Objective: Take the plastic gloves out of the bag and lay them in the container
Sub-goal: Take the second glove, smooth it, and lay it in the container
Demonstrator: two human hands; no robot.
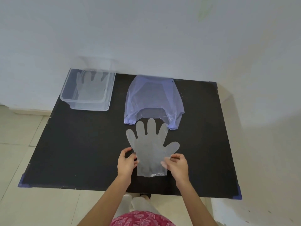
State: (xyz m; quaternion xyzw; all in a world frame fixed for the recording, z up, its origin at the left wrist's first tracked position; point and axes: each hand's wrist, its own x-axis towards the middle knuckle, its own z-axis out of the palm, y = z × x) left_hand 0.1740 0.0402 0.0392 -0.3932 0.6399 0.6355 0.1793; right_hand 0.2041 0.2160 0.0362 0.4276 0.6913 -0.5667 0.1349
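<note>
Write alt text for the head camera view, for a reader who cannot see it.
Two bare hands, left hand and right hand, pinch the cuff sides of a clear plastic glove spread on a black mat. Beyond it lies a flat purple bag; at far left, a clear container holds another glove.

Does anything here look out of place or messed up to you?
Nothing stands out. One glove lies flat in the clear container. The left hand and right hand pinch a second glove at its cuff sides, spread flat before the purple bag. The bag is only slightly crumpled at its handles.
</note>
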